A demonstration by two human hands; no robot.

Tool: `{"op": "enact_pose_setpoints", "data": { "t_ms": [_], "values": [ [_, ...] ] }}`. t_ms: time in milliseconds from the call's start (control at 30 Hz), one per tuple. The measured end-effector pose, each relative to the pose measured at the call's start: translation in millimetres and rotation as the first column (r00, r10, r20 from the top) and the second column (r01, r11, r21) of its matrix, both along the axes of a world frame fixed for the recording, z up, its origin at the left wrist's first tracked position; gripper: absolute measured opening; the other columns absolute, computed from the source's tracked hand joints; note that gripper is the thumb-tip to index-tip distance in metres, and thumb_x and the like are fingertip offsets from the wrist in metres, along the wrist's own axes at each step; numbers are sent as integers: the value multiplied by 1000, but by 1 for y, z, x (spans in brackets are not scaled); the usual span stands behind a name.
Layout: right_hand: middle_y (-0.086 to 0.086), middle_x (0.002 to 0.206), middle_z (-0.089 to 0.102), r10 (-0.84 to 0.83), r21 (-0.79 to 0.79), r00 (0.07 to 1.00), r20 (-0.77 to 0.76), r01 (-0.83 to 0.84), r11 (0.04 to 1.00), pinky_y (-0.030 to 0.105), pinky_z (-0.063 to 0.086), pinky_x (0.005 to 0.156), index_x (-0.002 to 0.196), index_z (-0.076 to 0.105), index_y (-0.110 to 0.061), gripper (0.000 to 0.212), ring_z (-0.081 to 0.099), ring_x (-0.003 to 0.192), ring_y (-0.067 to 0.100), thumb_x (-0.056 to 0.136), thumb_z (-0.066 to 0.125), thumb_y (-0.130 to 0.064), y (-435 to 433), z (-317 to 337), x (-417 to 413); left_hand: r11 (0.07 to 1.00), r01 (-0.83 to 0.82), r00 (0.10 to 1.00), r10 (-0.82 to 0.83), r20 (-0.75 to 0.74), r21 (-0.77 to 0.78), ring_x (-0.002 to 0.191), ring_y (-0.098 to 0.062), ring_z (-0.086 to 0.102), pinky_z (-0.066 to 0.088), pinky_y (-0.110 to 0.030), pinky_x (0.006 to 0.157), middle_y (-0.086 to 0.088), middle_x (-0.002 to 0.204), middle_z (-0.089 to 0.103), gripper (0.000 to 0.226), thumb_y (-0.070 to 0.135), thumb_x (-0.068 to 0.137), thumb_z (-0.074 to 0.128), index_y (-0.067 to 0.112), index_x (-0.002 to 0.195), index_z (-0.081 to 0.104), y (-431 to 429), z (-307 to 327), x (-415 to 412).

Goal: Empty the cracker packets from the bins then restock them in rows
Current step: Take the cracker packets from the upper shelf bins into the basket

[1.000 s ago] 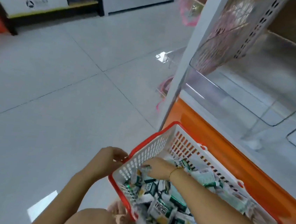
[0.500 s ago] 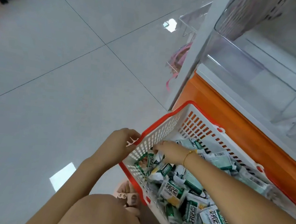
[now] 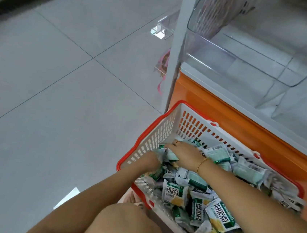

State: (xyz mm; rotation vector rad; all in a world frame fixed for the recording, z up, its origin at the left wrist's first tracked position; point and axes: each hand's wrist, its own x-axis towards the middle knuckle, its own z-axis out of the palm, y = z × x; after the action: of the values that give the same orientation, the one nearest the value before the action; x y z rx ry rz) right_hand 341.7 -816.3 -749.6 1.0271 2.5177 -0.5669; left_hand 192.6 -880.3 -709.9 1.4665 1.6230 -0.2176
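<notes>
A white basket with a red rim [image 3: 148,133] stands on the floor against the orange shelf base, full of green-and-white cracker packets [image 3: 216,214]. Both my hands are in its far left corner. My right hand [image 3: 182,153] lies on top of the heap, its fingers bent down over a bunch of packets by the basket wall. Just below it, my left hand [image 3: 151,160] reaches in over the rim; its fingers are buried under packets and under my right hand. Clear plastic bins [image 3: 250,50] on the shelf above hold nothing.
The orange shelf base [image 3: 242,125] and a white upright post [image 3: 177,48] stand right behind the basket. Grey tiled floor [image 3: 57,87] stretches to the left. My knee fills the bottom of the view. A display stand sits far off at top left.
My left hand has left the basket's rim and gone inside among the packets. My right hand has slid to the same corner. The view has tilted slightly.
</notes>
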Motion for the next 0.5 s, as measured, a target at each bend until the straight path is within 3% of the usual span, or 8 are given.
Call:
{"op": "enact_pose_setpoints", "data": {
  "t_ms": [67, 133, 200, 267, 333, 400, 500],
  "values": [
    [7, 137, 45, -145, -11, 980, -136, 145, 989, 39, 52, 85, 144, 32, -24, 75, 56, 107, 27, 81, 70, -10, -2, 14, 6, 997, -72, 997, 72, -23, 9, 104, -34, 60, 49, -34, 75, -17, 98, 61, 29, 15, 101, 38, -4, 118, 52, 10, -13, 5],
    [4, 142, 42, -393, -107, 875, -282, 378, 919, 35, 46, 98, 142, 34, -26, 71, 51, 119, 24, 82, 71, -16, -3, 32, 14, 985, -173, 983, 174, -54, 10, 108, -34, 59, 50, -36, 85, -22, 119, 58, 39, 23, 99, 46, -5, 127, 45, 14, -30, 8],
    [3, 143, 42, -663, -324, 641, -387, 578, 749, 28, 46, 95, 139, 38, -27, 66, 49, 123, 22, 83, 72, -18, -5, 49, 26, 964, -267, 963, 268, -39, 16, 111, -31, 57, 50, -34, 87, -20, 127, 53, 57, 21, 92, 59, -4, 137, 34, 14, -45, 12],
    [5, 138, 46, -887, -631, 309, -343, 624, 461, 32, 52, 90, 136, 43, -24, 60, 55, 116, 24, 84, 72, -17, -7, 62, 40, 944, -327, 945, 327, -8, 44, 110, -29, 56, 49, -32, 84, -18, 127, 54, 68, 17, 84, 69, -1, 139, 32, 12, -55, 15],
    [7, 129, 55, -986, -889, 4, -165, 432, 150, 38, 53, 93, 137, 45, -16, 58, 58, 106, 24, 84, 70, -13, -9, 67, 57, 953, -288, 955, 294, -49, 91, 109, -29, 56, 50, -33, 85, -17, 124, 54, 67, 22, 82, 72, 0, 135, 37, 12, -65, 17],
    [14, 130, 57, -980, -990, -195, 44, 124, -69, 43, 51, 96, 138, 44, -10, 63, 57, 111, 26, 80, 68, -11, -11, 66, 71, 973, -196, 968, 212, -136, 122, 105, -29, 58, 50, -36, 88, -17, 118, 56, 54, 26, 85, 69, 0, 126, 45, 13, -68, 20],
    [24, 134, 53, -933, -970, -275, 231, -140, -199, 47, 53, 90, 136, 43, -11, 57, 58, 117, 36, 83, 62, -14, -16, 68, 83, 969, -194, 959, 221, -178, 154, 107, -30, 56, 48, -34, 88, -19, 122, 53, 46, 25, 91, 61, -1, 125, 44, 11, -71, 26]
  ]
}}
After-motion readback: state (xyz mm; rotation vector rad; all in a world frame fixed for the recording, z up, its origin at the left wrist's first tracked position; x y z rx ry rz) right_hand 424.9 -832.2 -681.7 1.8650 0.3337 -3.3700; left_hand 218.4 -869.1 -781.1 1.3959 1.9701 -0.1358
